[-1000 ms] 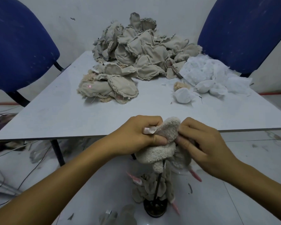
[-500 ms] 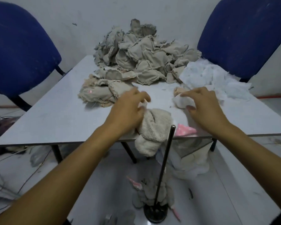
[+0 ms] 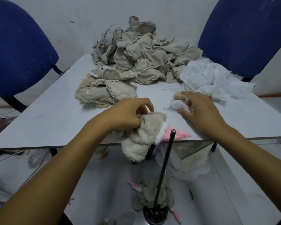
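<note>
1. The left hand [image 3: 128,114] pinches the plush skin [image 3: 141,137], which droops from that grip over the table [image 3: 47,124] edge, long axis toward the person.
2. The right hand [image 3: 199,111] curls round the stuffing wad [image 3: 177,105] under its fingertips.
3. The skin lies near, left of the right grip, so the wad likely travels leftward.

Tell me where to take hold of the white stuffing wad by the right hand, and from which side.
Grip the white stuffing wad across its rounded middle, from above and the near side: thumb near, fingers far. It lies soft and low on the table, with a tan scrap at its far edge. The right hand cups it so.
</note>
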Available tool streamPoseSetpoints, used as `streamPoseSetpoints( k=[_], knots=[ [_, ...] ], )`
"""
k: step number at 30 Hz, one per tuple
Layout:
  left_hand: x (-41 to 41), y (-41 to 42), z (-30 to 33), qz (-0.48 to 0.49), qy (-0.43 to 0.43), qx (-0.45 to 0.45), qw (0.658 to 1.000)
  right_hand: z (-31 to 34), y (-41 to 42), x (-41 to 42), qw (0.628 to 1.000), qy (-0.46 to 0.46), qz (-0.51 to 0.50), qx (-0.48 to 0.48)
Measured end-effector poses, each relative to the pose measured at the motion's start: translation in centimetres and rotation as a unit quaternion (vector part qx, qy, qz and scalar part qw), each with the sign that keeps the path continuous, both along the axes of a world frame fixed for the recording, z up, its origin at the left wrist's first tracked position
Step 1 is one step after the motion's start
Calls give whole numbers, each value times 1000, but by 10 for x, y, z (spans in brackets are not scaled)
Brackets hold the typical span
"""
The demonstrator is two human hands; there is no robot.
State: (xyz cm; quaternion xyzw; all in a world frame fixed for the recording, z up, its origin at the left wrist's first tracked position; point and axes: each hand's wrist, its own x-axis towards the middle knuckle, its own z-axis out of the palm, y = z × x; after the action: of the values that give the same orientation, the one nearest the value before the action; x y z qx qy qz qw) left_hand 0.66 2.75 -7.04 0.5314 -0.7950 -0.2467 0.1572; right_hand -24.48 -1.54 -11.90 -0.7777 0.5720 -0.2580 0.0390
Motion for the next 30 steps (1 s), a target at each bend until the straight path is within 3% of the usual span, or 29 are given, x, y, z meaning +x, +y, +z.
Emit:
streamPoseSetpoints(
  k=[6, 10, 19, 22, 26, 30],
  knots=[
    [19, -2, 1, 1, -13, 44, 999, -2, 4, 2, 999, -29, 4, -28],
    [3, 3, -11, 14, -60, -88, 994, -3, 7, 3, 999, -21, 0, -33],
    [-32, -7, -30, 132, -64, -203, 968, -3, 9, 6, 999, -4, 15, -43],
    [-38, -10, -30, 113, -55, -241, 962, -2, 7, 4, 998, -18, 26, -52],
    [-43, -9, -22, 31, 7, -240, 970, 4, 5, 2, 981, -194, -13, -27],
    [-45, -10, -18, 9, -1, -200, 980, 12, 1, 0, 910, -411, -53, 17]
  ],
)
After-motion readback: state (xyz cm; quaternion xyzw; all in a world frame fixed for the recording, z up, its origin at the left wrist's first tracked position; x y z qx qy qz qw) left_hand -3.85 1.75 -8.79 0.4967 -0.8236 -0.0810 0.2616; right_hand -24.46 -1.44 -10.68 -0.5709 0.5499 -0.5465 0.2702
